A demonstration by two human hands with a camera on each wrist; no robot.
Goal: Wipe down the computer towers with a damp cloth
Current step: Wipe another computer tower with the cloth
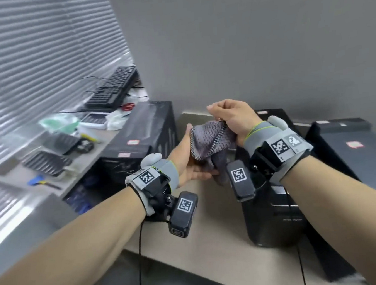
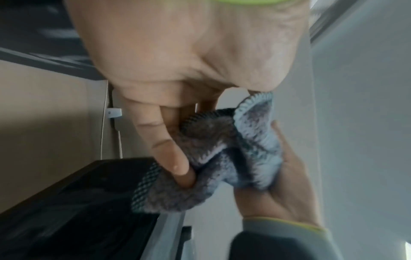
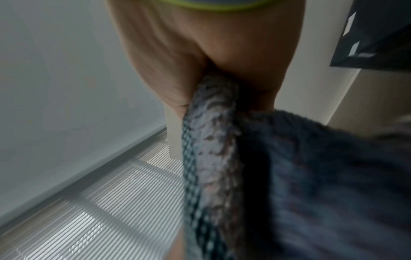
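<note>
A crumpled grey knitted cloth (image 1: 209, 142) hangs in the air between both hands, above the beige desk. My right hand (image 1: 232, 115) grips its top in a fist; in the right wrist view the cloth (image 3: 213, 132) trails out of the right hand (image 3: 200, 52). My left hand (image 1: 189, 165) holds the cloth from the left and below, and its fingers (image 2: 171, 154) curl into the cloth (image 2: 222, 158). One black computer tower (image 1: 145, 132) stands to the left of the hands, another (image 1: 273, 214) right below my right wrist, and more towers (image 1: 353, 148) stand on the right.
A grey wall rises behind the towers. The window ledge (image 1: 10, 178) at the left, under the blinds, carries keyboards (image 1: 114, 89), red scissors (image 1: 128, 106), bags and small parts. A black cable (image 1: 138, 249) hangs off the beige desk (image 1: 213, 231).
</note>
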